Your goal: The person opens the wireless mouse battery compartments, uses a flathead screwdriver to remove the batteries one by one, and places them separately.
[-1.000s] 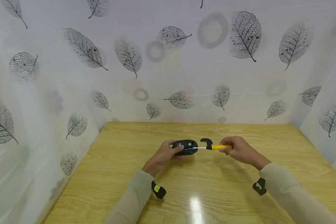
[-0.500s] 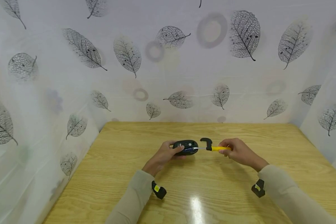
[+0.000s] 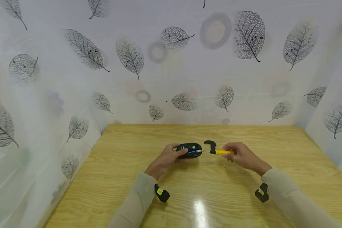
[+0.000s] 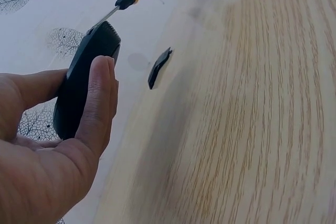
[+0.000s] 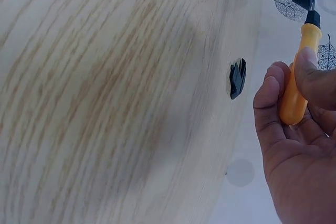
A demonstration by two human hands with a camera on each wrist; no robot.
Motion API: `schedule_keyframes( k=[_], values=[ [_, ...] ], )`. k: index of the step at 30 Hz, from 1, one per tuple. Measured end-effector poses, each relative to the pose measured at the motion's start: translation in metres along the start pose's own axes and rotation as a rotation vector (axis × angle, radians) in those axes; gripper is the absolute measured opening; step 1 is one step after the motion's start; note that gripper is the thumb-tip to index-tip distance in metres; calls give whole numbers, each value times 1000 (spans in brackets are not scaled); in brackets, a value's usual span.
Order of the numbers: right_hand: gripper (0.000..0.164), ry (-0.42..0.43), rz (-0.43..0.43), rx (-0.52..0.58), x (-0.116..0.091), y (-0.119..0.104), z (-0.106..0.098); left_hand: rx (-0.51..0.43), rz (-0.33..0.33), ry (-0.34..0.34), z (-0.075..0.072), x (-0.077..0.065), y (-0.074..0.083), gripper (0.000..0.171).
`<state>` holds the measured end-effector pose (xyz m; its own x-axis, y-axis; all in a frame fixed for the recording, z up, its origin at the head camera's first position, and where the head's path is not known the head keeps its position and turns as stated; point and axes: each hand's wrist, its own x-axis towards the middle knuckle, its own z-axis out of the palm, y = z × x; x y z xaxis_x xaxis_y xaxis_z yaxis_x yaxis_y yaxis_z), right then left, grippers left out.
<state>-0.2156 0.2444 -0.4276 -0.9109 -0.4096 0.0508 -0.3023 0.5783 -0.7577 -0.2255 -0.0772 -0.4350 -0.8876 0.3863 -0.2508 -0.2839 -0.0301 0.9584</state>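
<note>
In the head view my left hand (image 3: pixel 165 158) grips a black computer mouse (image 3: pixel 190 146) above the table, its underside turned up toward me. A dark blue battery (image 3: pixel 192 152) shows in its uncovered compartment, beside the thumb. My right hand (image 3: pixel 243 157) pinches the yellow handle of a screwdriver (image 3: pixel 221 152). The metal shaft points left, its tip right at the compartment's right end. From the right wrist view, thumb and fingers close round the handle (image 5: pixel 302 77). A black curved cover (image 3: pixel 211 144) lies on the table behind the screwdriver.
The wood-grain table (image 3: pixel 216 196) reaches back to a pale curtain (image 3: pixel 188 69) printed with leaves, which also hangs at both sides. Black wrist cameras, such as the left camera (image 3: pixel 161 193), stick out from the sleeves.
My right hand and the screwdriver's handle have shifted slightly down and left, while the tip stays at the battery compartment. The left hand and mouse have barely moved.
</note>
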Motion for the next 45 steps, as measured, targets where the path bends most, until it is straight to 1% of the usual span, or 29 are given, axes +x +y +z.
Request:
schedule_keyframes(
  k=[6, 16, 21, 26, 33, 38, 45],
  values=[
    [15, -2, 5, 31, 0, 3, 3, -16, -3, -4, 0, 0, 0, 51],
    [15, -11, 14, 50, 0, 6, 6, -32, -4, -18, 0, 2, -2, 50],
    [15, -22, 14, 82, -1, 6, 7, -30, -8, -22, 1, 2, -2, 52],
    [16, -29, 16, 88, -1, 7, 7, -24, -10, -29, 1, 2, -3, 52],
    [17, -33, 34, 117, -1, 9, 8, -67, -26, -55, 1, 4, -4, 52],
    [17, -42, 44, 143, 0, 9, 9, -64, -30, -61, 1, 4, -5, 52],
    [18, -48, 60, 148, 0, 8, 10, -82, -39, -60, 1, 5, -6, 53]
  ],
)
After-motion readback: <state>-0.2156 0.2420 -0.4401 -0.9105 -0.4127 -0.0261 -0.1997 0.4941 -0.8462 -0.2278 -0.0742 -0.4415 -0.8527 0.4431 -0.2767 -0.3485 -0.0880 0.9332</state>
